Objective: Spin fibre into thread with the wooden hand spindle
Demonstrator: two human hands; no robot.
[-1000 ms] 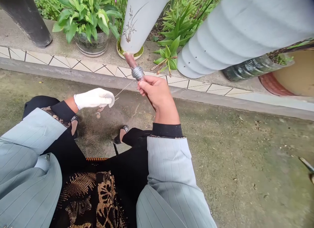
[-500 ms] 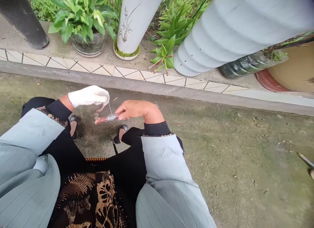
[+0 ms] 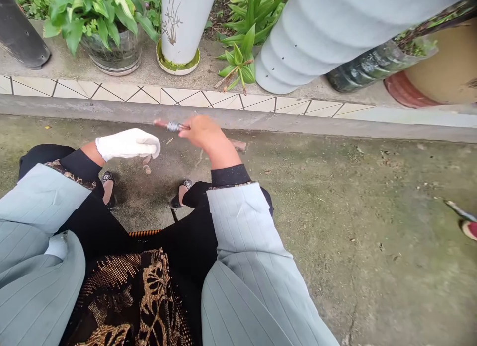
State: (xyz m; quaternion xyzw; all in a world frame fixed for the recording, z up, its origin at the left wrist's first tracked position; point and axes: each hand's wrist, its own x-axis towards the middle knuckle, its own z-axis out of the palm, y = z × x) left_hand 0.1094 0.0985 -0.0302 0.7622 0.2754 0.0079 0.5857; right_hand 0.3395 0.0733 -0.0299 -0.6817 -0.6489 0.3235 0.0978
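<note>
My right hand, bare, grips one end of a thin reddish-brown stick with pale thread wound around its middle. The stick's free end points left, above the ground near the kerb. In a white glove, my left hand sits lower and to the left, apart from the stick. Its fingers are curled closed; the strand that ran from them to the stick is too fine to make out now. Just under the glove shows a small curled brownish piece, partly hidden.
A tiled kerb ledge runs across the front. On it stand a leafy potted plant, a white pipe in a saucer and a ribbed grey-white container. A brownish piece lies behind my right wrist. A tool lies far right.
My right hand has swung the stick up and away, towards the kerb, separating it from my gloved hand. My left hand has stayed nearly in place. The view has shifted slightly.
</note>
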